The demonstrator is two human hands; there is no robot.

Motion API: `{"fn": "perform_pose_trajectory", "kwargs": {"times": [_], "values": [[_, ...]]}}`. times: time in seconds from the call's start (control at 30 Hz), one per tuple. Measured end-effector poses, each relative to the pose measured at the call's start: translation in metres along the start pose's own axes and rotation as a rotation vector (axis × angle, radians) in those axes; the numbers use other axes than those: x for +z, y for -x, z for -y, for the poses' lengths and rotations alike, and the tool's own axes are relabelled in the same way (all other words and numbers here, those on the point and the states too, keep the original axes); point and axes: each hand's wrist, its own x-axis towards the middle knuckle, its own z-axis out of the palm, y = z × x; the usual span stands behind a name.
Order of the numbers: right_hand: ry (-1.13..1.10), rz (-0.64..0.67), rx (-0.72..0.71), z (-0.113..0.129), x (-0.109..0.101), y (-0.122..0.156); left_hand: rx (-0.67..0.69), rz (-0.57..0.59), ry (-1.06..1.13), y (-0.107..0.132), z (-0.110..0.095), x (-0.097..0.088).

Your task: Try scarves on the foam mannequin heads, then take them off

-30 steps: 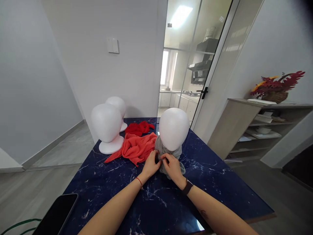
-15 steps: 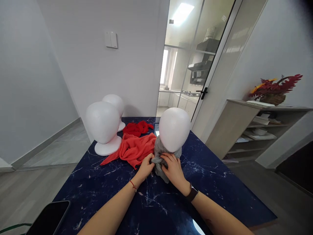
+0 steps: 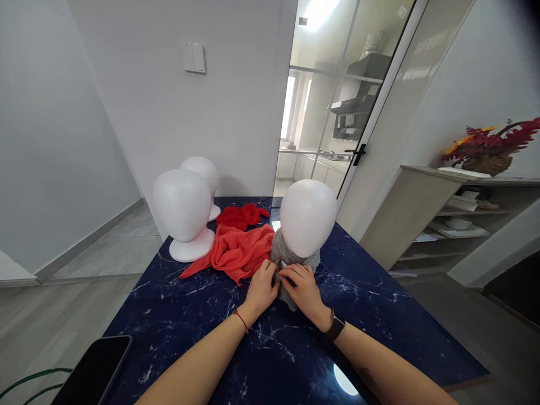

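Observation:
A grey scarf point(image 3: 314, 260) wraps the neck of a white mannequin head point(image 3: 307, 218) standing at the right of the blue marbled table. My left hand point(image 3: 263, 286) pinches the scarf at the front of the neck, its fingers bent. My right hand point(image 3: 302, 287) is closed on the same part of the scarf, its fingertips almost meeting the left ones. Both hands partly hide the cloth between them, and its loose end hangs below. To the left of my hands lies a coral-red scarf point(image 3: 240, 252), crumpled on the table.
Two more white mannequin heads, a near one point(image 3: 182, 205) and a far one point(image 3: 201, 171), stand at the left. A dark red scarf point(image 3: 240, 216) lies behind the coral one. A phone point(image 3: 95, 368) sits at the table's near left edge. A shelf unit point(image 3: 442, 225) stands right.
My hands have drawn closer together at the front of the grey scarf, the left one moving right. The whole view has shifted slightly.

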Motion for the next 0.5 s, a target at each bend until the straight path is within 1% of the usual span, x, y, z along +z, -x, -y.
{"fn": "perform_pose_trajectory", "kwargs": {"times": [0.13,0.23,0.3,0.43,0.47,0.5], "values": [[0.022,0.074,0.056,-0.003,0.004,0.0,-0.018,-0.091,0.115,-0.001,-0.003,-0.002],[0.063,0.095,0.104,-0.006,0.007,0.0,-0.073,-0.23,0.215,-0.002,-0.003,-0.006],[0.087,0.104,0.134,-0.007,0.007,0.0,-0.17,-0.333,0.29,-0.005,0.0,-0.008],[0.111,0.119,0.194,-0.007,0.002,-0.002,-0.441,-0.51,0.392,-0.008,0.012,-0.01],[0.116,0.118,0.211,-0.007,0.0,-0.002,-0.475,-0.533,0.398,-0.009,0.014,-0.01],[0.122,0.113,0.228,-0.008,-0.002,-0.003,-0.477,-0.537,0.396,-0.009,0.016,-0.01]]}}
